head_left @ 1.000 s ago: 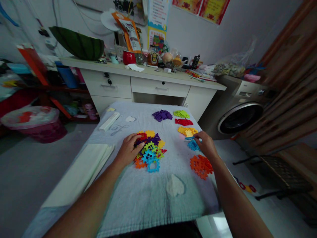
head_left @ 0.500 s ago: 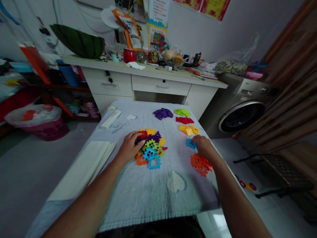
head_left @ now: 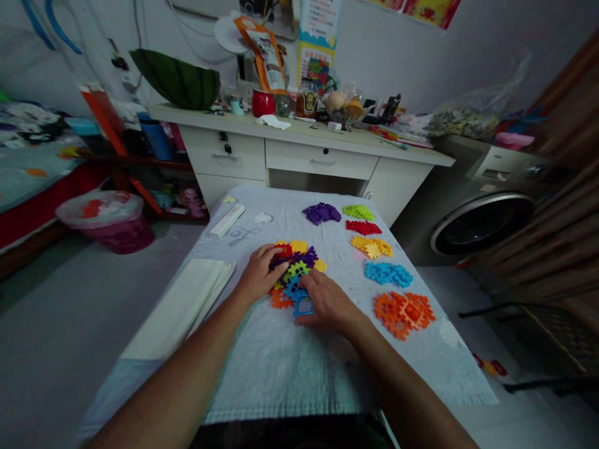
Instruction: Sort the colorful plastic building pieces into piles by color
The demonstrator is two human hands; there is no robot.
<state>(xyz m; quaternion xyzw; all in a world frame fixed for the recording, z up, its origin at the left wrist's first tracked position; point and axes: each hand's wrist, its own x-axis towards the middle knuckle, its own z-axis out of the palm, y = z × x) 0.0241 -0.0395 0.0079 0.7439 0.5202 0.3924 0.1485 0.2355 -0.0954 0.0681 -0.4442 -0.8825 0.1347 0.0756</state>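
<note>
A mixed pile of interlocking plastic building pieces [head_left: 294, 265] in several colours lies mid-table. My left hand [head_left: 257, 274] rests on its left side, fingers stretched over the red piece [head_left: 283, 251] and thumb apart, near the purple ones. My right hand [head_left: 330, 302] is at the pile's right front, thumb and fingers around a blue square building piece [head_left: 304, 305]; the fingertips are partly hidden. Sorted heaps lie to the right: purple [head_left: 322, 213], lime green [head_left: 358, 212], red [head_left: 364, 227], yellow [head_left: 372, 247], blue [head_left: 388, 273] and orange [head_left: 404, 313].
A pale cloth [head_left: 281, 368] covers the table. A folded white cloth [head_left: 180, 308] and a long white box [head_left: 227, 221] lie on the left. Behind stands a white desk [head_left: 290, 146] with clutter and a watermelon half [head_left: 178, 81]. A washing machine [head_left: 477, 199] is at right.
My right hand has moved left from the blue heap to the mixed pile, leaving blue pieces behind. My left hand stays on the pile. The view has shifted slightly.
</note>
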